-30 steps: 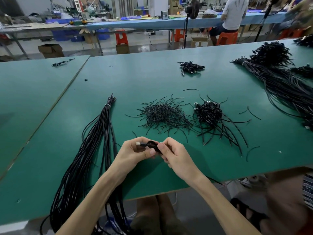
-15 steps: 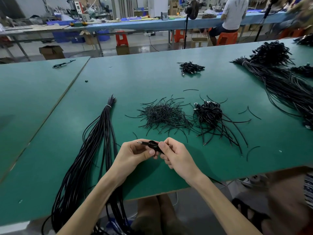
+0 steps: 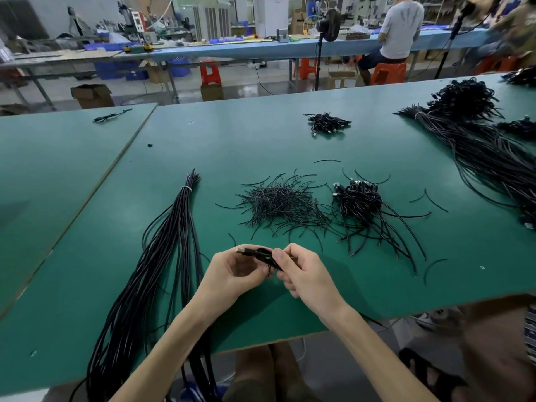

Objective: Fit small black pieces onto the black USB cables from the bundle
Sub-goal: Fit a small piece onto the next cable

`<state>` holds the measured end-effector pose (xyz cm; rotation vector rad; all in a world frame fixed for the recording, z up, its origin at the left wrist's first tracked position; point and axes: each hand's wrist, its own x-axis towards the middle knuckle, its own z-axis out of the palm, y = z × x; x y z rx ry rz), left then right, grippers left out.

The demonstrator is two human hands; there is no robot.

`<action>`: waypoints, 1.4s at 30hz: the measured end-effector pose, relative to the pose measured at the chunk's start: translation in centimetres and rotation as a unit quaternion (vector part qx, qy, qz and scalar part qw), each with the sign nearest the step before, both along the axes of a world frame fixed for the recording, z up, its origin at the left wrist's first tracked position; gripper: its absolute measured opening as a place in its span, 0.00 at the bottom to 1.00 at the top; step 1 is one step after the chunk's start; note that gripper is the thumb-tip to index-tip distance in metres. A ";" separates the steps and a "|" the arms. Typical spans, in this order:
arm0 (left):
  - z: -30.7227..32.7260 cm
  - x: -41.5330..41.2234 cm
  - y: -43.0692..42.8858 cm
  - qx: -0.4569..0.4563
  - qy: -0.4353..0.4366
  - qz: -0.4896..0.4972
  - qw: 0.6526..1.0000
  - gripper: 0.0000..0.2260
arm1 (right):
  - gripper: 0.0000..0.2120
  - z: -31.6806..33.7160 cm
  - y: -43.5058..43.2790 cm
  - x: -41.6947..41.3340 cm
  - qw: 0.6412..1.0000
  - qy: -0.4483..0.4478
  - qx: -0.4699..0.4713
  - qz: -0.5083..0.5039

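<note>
Two hands meet just above the near edge of the green counter, sharing one short black USB cable. The left hand curls its fingers round the end with the metal plug, which shows above its fingertips. The right hand pinches the looped cable between thumb and forefinger, its other fingers folded in. Whether a small piece is already on the cable I cannot tell, as the fingers hide that part. To the left lies the bundle of long black cables, bound near its far end by a white tie and trailing over the counter's near edge. Beyond the hands a loose scatter of thin black pieces is spread out, and just to its right sits a heap of short cables with plugs showing. On the floor behind stands an open cardboard box; its contents are out of sight.
</note>
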<state>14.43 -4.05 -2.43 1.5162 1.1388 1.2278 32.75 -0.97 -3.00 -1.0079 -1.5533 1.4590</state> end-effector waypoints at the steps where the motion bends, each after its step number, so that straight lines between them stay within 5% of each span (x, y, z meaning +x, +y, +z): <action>1: 0.0 0.1 0.0 0.001 0.012 0.012 1.000 0.13 | 0.18 0.0 0.0 0.0 1.000 -0.004 0.006 -0.001; 16: 0.2 0.6 0.2 -0.008 0.092 0.053 0.994 0.07 | 0.17 -0.2 -0.3 -0.3 0.995 -0.064 0.071 -0.023; 27: 0.0 0.1 0.6 -0.017 0.044 0.025 0.999 0.05 | 0.04 0.1 -0.4 -0.1 0.995 0.008 0.101 -0.003; 42: 0.0 0.1 0.6 -0.043 -0.006 -0.015 0.999 0.06 | 0.04 -0.2 -0.2 0.0 0.994 0.012 0.102 -0.029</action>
